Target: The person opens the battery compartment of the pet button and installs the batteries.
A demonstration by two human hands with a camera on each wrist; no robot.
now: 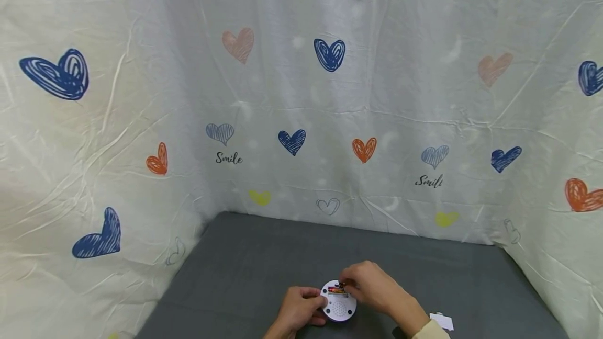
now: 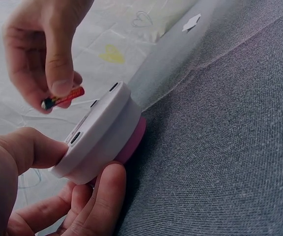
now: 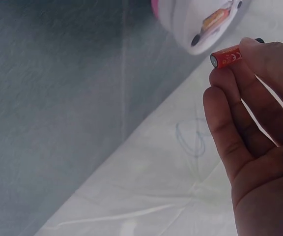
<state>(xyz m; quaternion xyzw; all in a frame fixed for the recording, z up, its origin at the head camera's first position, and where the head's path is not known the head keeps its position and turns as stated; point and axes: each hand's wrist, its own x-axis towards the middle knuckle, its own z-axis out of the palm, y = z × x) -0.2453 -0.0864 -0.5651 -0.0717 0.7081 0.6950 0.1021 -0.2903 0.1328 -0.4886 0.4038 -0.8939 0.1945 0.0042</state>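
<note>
My left hand grips a round white device by its edge, thumb on the flat face and fingers underneath. The device has small dark feet, a patch of tiny holes, an uncovered battery slot and, in the left wrist view, a pink far side. One battery lies in the slot. Over that face, my right hand pinches a small red battery with a black end between thumb and fingers. In the left wrist view this held battery is just off the slot side of the device.
A small white flat piece lies on the dark grey cloth-covered table, right of my right forearm. A dark object shows partly under that forearm. Pale curtains with printed hearts stand behind and at both sides.
</note>
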